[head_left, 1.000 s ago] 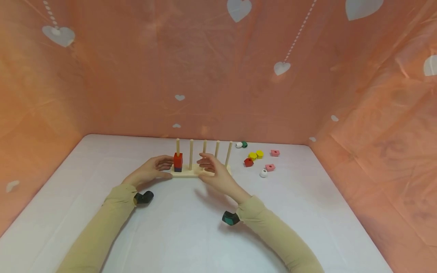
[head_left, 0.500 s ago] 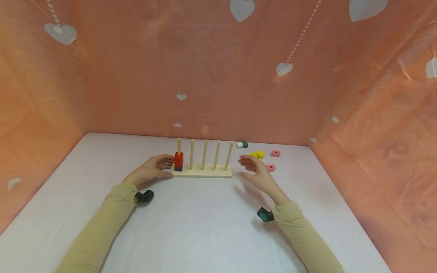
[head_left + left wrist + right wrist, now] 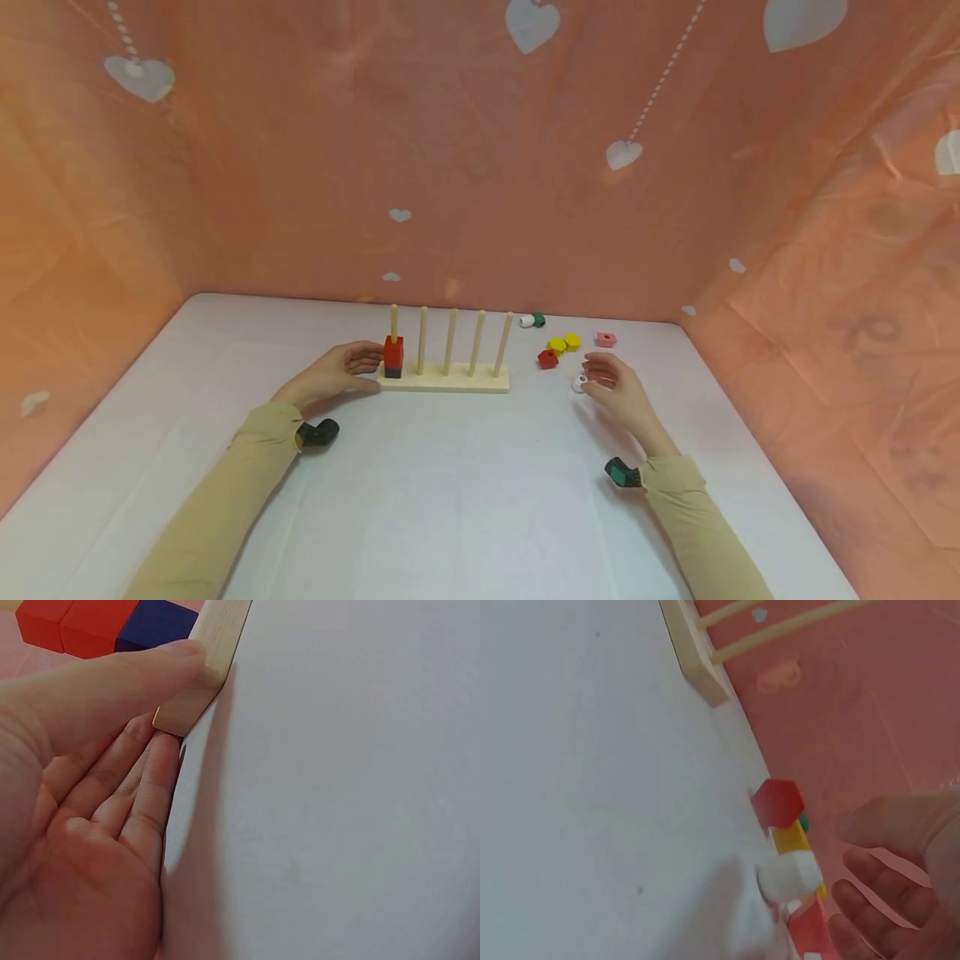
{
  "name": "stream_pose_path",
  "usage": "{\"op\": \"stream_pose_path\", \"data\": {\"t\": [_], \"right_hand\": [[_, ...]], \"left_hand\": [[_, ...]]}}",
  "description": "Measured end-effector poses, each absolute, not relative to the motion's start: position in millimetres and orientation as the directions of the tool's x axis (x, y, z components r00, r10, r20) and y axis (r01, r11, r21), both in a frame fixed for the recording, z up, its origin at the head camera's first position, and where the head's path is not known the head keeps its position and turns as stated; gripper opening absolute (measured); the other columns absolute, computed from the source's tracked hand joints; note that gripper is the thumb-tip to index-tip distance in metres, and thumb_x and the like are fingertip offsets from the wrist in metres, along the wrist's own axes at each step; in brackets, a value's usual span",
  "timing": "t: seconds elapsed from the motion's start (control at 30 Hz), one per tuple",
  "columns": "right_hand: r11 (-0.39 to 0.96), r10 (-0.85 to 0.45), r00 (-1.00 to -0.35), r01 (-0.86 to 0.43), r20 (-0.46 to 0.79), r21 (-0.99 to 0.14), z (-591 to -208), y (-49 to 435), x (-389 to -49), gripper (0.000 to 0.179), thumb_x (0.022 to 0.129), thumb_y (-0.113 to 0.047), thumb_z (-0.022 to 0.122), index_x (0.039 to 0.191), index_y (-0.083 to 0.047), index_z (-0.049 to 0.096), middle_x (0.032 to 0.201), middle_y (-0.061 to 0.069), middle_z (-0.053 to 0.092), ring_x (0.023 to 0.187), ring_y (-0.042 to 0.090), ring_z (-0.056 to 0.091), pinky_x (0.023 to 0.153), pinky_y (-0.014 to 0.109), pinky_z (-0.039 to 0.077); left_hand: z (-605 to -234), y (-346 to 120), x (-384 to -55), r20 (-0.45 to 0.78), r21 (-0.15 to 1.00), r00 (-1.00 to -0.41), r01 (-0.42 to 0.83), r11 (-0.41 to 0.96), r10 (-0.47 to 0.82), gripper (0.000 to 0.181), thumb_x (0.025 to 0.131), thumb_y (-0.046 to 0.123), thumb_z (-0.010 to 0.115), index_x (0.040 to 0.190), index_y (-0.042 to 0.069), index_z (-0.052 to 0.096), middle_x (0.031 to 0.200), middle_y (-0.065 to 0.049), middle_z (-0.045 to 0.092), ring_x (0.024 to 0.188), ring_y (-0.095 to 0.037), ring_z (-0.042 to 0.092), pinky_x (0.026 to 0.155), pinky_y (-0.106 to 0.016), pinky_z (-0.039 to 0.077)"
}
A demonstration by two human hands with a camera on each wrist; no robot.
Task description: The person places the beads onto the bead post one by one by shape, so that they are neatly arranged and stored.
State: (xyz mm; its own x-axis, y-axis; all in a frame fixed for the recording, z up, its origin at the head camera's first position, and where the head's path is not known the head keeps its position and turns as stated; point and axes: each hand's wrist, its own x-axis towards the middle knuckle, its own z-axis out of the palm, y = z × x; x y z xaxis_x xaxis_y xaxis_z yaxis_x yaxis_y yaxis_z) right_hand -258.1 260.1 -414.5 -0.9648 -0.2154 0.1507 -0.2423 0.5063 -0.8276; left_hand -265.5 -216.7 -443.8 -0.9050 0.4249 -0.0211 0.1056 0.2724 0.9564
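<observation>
A wooden peg board (image 3: 450,383) with several upright pegs stands on the table. Its leftmost peg carries two red blocks (image 3: 88,627) above a dark blue block (image 3: 156,627). At the board's left end my left hand (image 3: 327,373) pinches the base, thumb on the near side and fingers on the far side. My right hand (image 3: 624,398) hovers right of the board with fingers loosely bent and nothing between them. Just left of its thumb lies a white bead (image 3: 578,383); the right wrist view shows this white bead (image 3: 789,876) apart from the fingers.
Beyond the right hand lie a red bead (image 3: 548,359), two yellow beads (image 3: 572,342) and a pink bead (image 3: 606,339). A green bead (image 3: 538,320) touches another white bead (image 3: 527,322) at the back. Another pink bead (image 3: 808,926) shows in the right wrist view.
My right hand has moved from in front of the pegs rightward to beside the near white bead, now covering one pink bead in the head view. The left hand stays at the board's end.
</observation>
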Motion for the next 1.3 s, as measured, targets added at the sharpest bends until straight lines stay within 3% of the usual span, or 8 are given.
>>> {"op": "stream_pose_path", "data": {"t": [0.37, 0.83, 1.3], "right_hand": [[0.556, -0.151, -0.988, -0.113, 0.033, -0.824, -424, 264, -256, 0.043, 0.091, -0.006, 0.063, 0.132, -0.004, 0.049, 0.127, 0.013, 0.054, 0.118, 0.031, 0.048, 0.103, 0.047, 0.039], [0.602, -0.169, -0.985, -0.13, 0.033, -0.788, -429, 262, -260, 0.04, 0.089, -0.001, 0.063, 0.128, -0.004, 0.053, 0.125, 0.013, 0.056, 0.115, 0.03, 0.051, 0.1, 0.044, 0.043], [0.615, -0.173, -0.985, -0.122, 0.018, -0.779, -426, 256, -264, 0.033, 0.087, -0.007, 0.069, 0.12, -0.005, 0.06, 0.12, 0.012, 0.058, 0.11, 0.03, 0.052, 0.098, 0.043, 0.045]], "left_hand": [[-442, -214, -264, -0.027, 0.954, -0.906, 0.103, 0.283, 0.422, 0.065, 0.082, 0.003, 0.074, 0.137, -0.006, 0.04, 0.136, -0.024, 0.047, 0.125, -0.037, 0.045, 0.106, -0.045, 0.036], [-438, -212, -263, -0.061, 0.956, -0.915, 0.062, 0.288, 0.4, 0.068, 0.082, 0.005, 0.075, 0.139, -0.002, 0.04, 0.137, -0.021, 0.046, 0.126, -0.035, 0.045, 0.106, -0.045, 0.036], [-442, -215, -263, -0.053, 0.957, -0.912, 0.069, 0.28, 0.406, 0.068, 0.082, 0.004, 0.074, 0.139, -0.004, 0.039, 0.138, -0.023, 0.046, 0.126, -0.036, 0.044, 0.106, -0.045, 0.035]]}}
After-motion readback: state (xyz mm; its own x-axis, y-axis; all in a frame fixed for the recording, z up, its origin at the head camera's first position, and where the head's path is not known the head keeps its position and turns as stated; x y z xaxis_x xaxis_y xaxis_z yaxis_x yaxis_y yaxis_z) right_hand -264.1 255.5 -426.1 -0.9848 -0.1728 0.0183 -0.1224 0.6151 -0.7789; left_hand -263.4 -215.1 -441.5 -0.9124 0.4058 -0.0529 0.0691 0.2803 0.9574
